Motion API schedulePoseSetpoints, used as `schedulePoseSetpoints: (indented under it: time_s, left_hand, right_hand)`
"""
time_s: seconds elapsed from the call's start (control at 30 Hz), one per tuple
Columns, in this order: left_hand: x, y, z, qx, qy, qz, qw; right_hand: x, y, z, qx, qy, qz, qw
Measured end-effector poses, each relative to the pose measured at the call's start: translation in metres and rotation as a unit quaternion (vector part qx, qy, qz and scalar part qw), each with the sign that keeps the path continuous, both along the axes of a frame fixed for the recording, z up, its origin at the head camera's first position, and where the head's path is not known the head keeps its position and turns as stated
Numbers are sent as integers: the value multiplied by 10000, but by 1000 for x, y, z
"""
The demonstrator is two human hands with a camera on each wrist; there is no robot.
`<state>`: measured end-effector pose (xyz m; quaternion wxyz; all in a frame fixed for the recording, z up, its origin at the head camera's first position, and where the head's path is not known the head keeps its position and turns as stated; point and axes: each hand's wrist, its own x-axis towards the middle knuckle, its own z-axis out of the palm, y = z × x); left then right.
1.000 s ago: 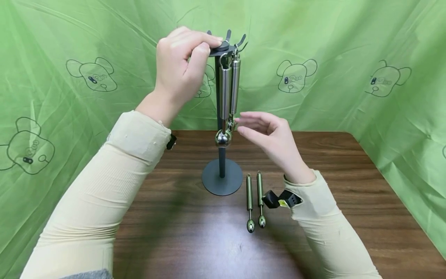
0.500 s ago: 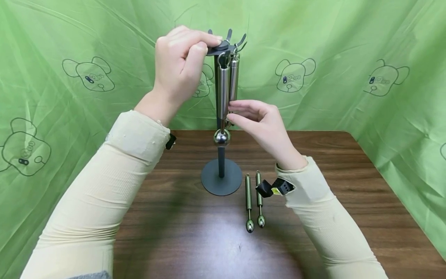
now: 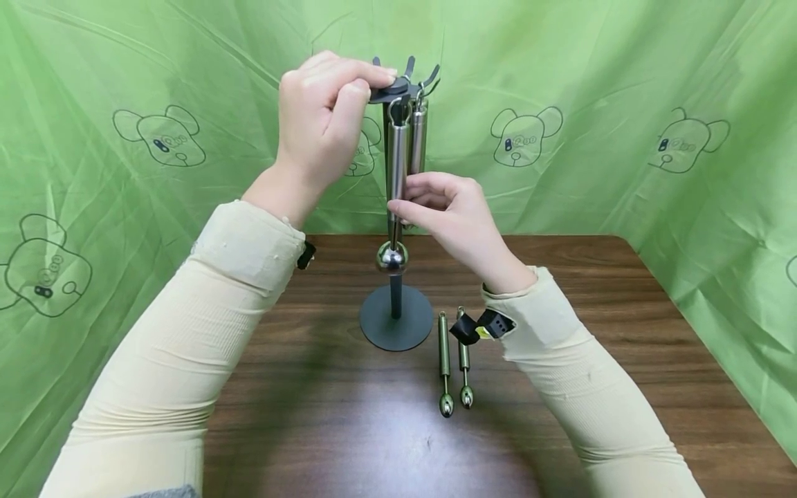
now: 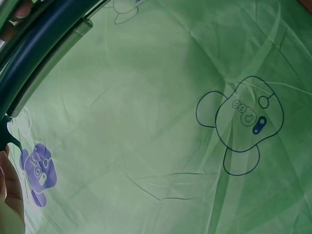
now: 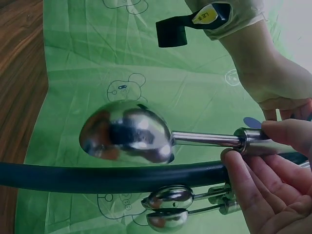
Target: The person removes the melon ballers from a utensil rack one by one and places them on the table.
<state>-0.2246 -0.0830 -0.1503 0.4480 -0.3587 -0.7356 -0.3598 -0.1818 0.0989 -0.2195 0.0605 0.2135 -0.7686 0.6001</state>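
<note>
A dark stand point(image 3: 396, 304) with upturned hooks rises from a round base. My left hand point(image 3: 320, 114) grips its top, thumb and index finger at the central knob. Steel scoops hang by rings from the hooks. My right hand point(image 3: 451, 211) pinches the lower handle of the front scoop point(image 3: 398, 162), whose round bowl point(image 5: 126, 131) hangs below the fingers. Behind it another hanging scoop point(image 3: 419, 138) is partly hidden by the right hand. In the right wrist view, small bowls point(image 5: 168, 219) show beyond the pole point(image 5: 112, 179).
On the wooden table point(image 3: 324, 429), right of the base, lie two smaller steel scoops point(image 3: 444, 346) side by side, one partly covered by the right wrist camera point(image 3: 463, 328). Green printed cloth point(image 3: 591, 83) encloses the back and sides.
My right hand has moved left and slightly up to the front scoop and taken its handle; that scoop has shifted slightly left. The left hand stays on the stand's top.
</note>
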Motion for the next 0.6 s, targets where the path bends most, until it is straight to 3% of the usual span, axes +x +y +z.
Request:
schedulePoseSetpoints:
  time_s: [0.6]
  left_hand:
    - [1, -2, 0, -336, 151, 224, 9991]
  right_hand:
    - [11, 6, 10, -106, 170, -10, 9998]
